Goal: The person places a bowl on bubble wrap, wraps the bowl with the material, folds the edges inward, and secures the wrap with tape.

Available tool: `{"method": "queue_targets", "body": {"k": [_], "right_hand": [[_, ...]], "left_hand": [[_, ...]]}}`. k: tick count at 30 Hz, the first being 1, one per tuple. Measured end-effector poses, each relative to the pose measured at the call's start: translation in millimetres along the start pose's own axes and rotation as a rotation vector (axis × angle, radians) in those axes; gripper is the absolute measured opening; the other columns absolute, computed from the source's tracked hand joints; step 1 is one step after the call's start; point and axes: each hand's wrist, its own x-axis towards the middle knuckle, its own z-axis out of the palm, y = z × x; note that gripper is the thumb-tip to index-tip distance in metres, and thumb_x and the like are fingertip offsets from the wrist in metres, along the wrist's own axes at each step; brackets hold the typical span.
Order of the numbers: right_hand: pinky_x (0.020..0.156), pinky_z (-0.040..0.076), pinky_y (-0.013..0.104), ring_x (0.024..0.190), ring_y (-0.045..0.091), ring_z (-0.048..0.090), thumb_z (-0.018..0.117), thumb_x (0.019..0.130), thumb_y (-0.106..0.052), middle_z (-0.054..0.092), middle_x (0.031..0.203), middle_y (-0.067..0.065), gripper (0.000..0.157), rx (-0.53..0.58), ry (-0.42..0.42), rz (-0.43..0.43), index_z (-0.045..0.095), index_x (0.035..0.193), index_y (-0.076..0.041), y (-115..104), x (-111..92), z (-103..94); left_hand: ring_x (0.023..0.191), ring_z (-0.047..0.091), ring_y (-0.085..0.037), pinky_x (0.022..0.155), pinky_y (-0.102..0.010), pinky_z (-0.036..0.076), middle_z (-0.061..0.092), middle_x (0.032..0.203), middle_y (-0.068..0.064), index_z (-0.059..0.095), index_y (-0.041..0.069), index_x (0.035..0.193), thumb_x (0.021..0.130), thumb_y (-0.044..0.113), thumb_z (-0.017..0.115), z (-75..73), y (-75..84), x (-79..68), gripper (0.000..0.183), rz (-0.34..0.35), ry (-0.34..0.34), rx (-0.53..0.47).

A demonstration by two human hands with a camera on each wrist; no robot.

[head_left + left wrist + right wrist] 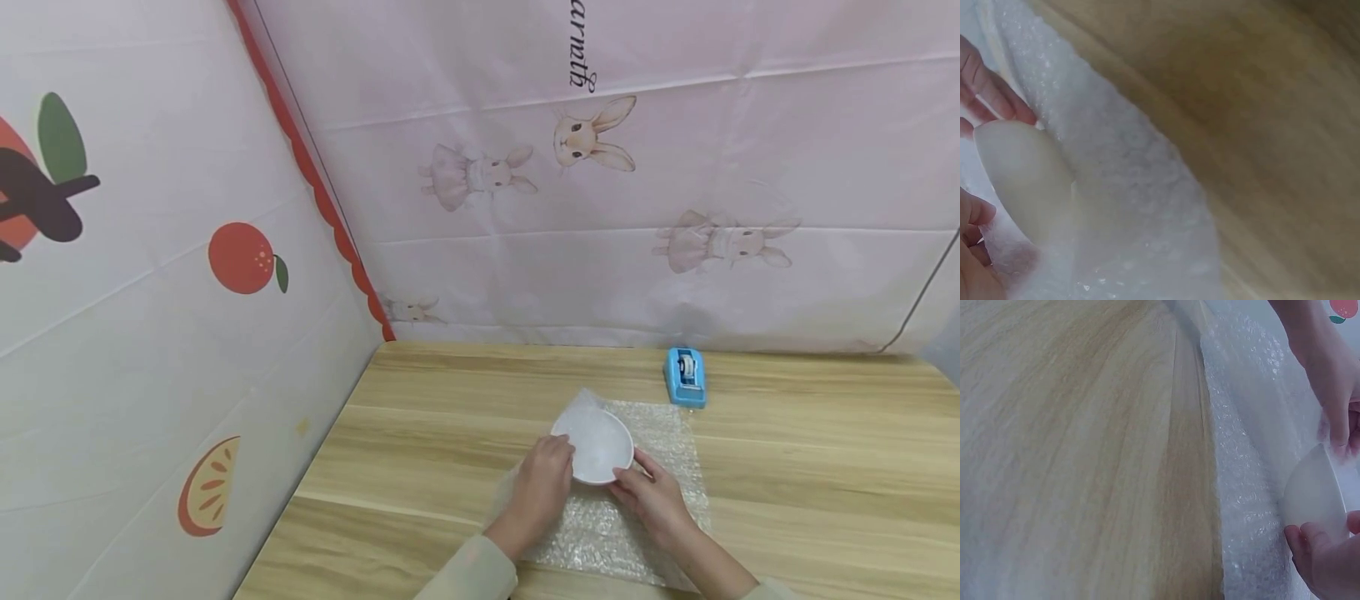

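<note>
A white bowl [606, 454] is held tilted above a sheet of bubble wrap [667, 475] on the wooden table, its inside facing the head camera. My right hand [657, 500] grips the bowl's near right rim, thumb on the edge and fingers underneath. On the other side, my left hand [542, 483] pinches a flap of the wrap, which lies over the bowl's left part. The right wrist view has the bowl [1313, 494] between the right hand [1332, 562] and the left hand [1335, 394]. In the left wrist view, wrap [1129, 175] lies against the bowl's outside [1025, 175].
A blue tape dispenser [686, 379] stands behind the wrap's far right corner. The wooden table [810, 467] meets a rabbit-print cloth [525, 275] at the back and a fruit-print cloth [150, 350] at the left.
</note>
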Motion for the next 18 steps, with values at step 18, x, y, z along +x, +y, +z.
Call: {"method": "queue_targets", "body": {"k": [18], "right_hand": [[0.082, 0.054, 0.023, 0.078, 0.003, 0.064, 0.048, 0.089, 0.000, 0.061, 0.098, 0.008, 0.066, 0.007, 0.013, 0.001, 0.013, 0.144, 0.009, -2.2, -2.2, 2.1]], "left_hand": [[0.102, 0.058, -0.015, 0.092, -0.026, 0.046, 0.067, 0.101, 0.000, 0.069, 0.015, 0.087, 0.091, 0.032, 0.053, -10.8, -2.3, 2.0, 0.024, 0.185, -0.360, 0.308]]}}
